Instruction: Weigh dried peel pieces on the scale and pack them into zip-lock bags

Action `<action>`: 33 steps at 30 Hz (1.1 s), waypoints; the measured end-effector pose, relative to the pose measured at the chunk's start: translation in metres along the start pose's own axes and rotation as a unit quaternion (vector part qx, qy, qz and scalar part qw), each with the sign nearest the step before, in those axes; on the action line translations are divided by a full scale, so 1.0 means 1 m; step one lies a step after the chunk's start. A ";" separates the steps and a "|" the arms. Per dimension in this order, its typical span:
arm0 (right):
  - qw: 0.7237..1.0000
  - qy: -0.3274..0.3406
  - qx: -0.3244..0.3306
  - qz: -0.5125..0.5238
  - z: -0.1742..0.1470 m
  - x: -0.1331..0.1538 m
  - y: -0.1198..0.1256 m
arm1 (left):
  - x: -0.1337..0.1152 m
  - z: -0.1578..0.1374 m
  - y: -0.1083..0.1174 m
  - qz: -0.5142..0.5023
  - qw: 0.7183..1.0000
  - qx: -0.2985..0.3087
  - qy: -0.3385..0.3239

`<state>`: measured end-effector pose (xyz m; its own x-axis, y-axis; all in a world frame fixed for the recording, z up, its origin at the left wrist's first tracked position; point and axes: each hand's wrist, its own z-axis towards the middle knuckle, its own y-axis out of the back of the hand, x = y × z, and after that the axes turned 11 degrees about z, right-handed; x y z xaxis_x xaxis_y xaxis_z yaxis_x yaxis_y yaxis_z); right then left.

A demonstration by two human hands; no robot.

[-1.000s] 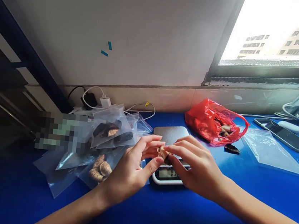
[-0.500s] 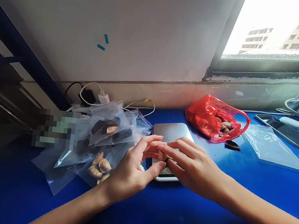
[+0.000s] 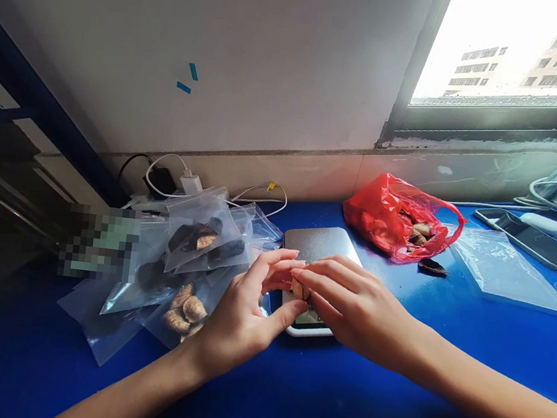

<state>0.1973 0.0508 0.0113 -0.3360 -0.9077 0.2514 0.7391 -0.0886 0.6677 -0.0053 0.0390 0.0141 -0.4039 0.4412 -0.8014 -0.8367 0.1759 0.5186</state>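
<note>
Between the fingers of both hands, just above the kitchen scale, is a small tan dried mushroom [image 3: 300, 289], mostly covered by the fingertips. My left hand [image 3: 256, 297] pinches it from the left, its thumb below and its fingers curved above. From the other side my right hand [image 3: 353, 305] closes on it with bent fingers. Under the hands lies the scale [image 3: 322, 239], with a metal plate and white edge. The hands hide much of its front half.
Several clear zip bags with dried mushrooms [image 3: 194, 309] are piled at the left. Behind the scale to the right sits a red plastic bag [image 3: 379, 210] of brown pieces, with one dark piece [image 3: 433, 267] beside it. Farther right are a flat clear bag [image 3: 517, 273] and a phone [image 3: 539, 242].
Both hands have turned the mushroom slightly, so more of its tan face shows between the fingers. The whole view has shifted a little; other things stay in place.
</note>
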 end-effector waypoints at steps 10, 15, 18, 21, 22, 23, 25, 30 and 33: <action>0.996 -0.054 -0.071 0.023 -0.004 -0.001 0.003 | 0.016 -0.003 0.006 0.075 0.993 -0.044 -0.083; 0.991 -0.087 -0.080 0.058 -0.005 -0.004 0.002 | 0.016 -0.002 0.007 0.089 0.987 -0.042 -0.129; 0.991 -0.096 -0.071 0.067 -0.005 -0.004 0.002 | 0.018 -0.002 0.008 0.114 0.981 -0.034 -0.153; 0.991 -0.093 -0.066 0.069 -0.005 -0.003 0.003 | 0.019 -0.002 0.009 0.148 0.970 -0.031 -0.191; 0.991 -0.092 -0.066 0.070 -0.005 -0.003 0.003 | 0.019 -0.002 0.009 0.160 0.966 -0.033 -0.202; 0.991 -0.091 -0.066 0.072 -0.005 -0.003 0.003 | 0.019 -0.002 0.009 0.170 0.962 -0.035 -0.211; 0.991 -0.089 -0.069 0.075 -0.004 -0.002 0.003 | 0.018 -0.002 0.010 0.185 0.957 -0.039 -0.220; 0.988 -0.077 -0.111 0.068 -0.002 0.001 0.004 | 0.015 -0.001 0.011 0.180 0.963 -0.047 -0.195; 0.984 -0.073 -0.153 0.054 -0.001 0.001 0.009 | 0.011 0.001 0.013 0.191 0.971 -0.053 -0.132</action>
<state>0.2039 0.0483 0.0172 -0.3092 -0.8523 0.4218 0.9087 -0.1340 0.3954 -0.0206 0.0470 0.0124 -0.5951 0.6697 -0.4443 -0.6830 -0.1300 0.7188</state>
